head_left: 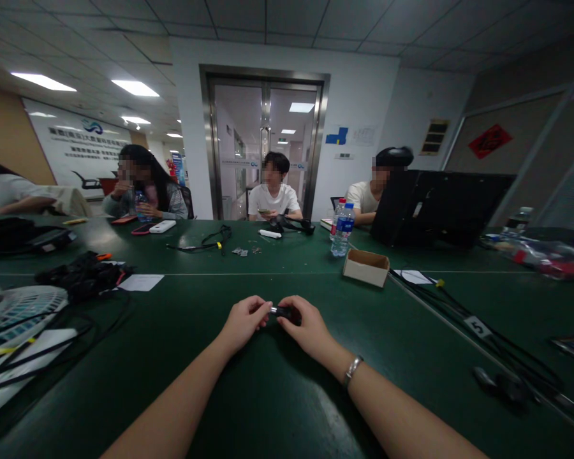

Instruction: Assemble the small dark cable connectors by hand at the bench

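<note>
Between my hands, just above the green table (249, 395), is a small black cylinder with a silver end (282, 312); its exact kind is too small to make out. My right hand (310, 324) has its fingers closed around the black part, partly hiding it. At the silver end, the thumb and fingertips of my left hand (247, 320) are pinched together on the tip. Both forearms reach in from the near edge, and a silver bracelet (353, 370) circles my right wrist.
Beyond my hands stand an open cardboard box (366, 270) and water bottles (343, 231). Black cables (483, 328) run along the right. To the left are a white fan (29, 306) and a paper sheet (142, 282). Several people sit across the table.
</note>
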Tool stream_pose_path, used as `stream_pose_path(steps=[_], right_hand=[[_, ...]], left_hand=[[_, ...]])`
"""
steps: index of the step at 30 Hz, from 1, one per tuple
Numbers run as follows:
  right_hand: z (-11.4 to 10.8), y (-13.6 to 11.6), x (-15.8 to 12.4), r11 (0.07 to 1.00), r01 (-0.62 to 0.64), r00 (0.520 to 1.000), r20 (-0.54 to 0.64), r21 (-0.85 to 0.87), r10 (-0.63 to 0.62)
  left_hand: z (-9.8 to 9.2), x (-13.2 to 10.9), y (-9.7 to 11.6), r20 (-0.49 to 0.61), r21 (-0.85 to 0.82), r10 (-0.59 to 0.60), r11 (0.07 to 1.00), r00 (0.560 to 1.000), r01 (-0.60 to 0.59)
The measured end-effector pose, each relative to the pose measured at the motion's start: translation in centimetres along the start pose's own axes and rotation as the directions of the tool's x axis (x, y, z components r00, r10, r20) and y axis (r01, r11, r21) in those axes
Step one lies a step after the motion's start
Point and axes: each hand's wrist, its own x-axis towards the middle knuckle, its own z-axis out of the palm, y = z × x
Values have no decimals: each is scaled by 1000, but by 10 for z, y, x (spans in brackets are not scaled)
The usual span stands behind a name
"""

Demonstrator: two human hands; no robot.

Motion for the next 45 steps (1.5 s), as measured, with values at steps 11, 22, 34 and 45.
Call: stream_pose_path(steps=[11,22,34,45], right_hand=[[2,3,1,999,-13,1000,-14,29,14],[0,-2,1,999,-20,1000,-7,33,20],[1,2,1,1000,-11,1000,-8,18,12],[1,1,1,1000,-14,1000,-18,27,14]], left_hand=[[-2,-4,9,40,-130,81,989,996,-75],[-4,-5,11,77,-188,117,977,990,-101],[2,-1,6,-21,71,-8,997,1000,10],[1,-6,9,32,113,63,991,998,-66]])
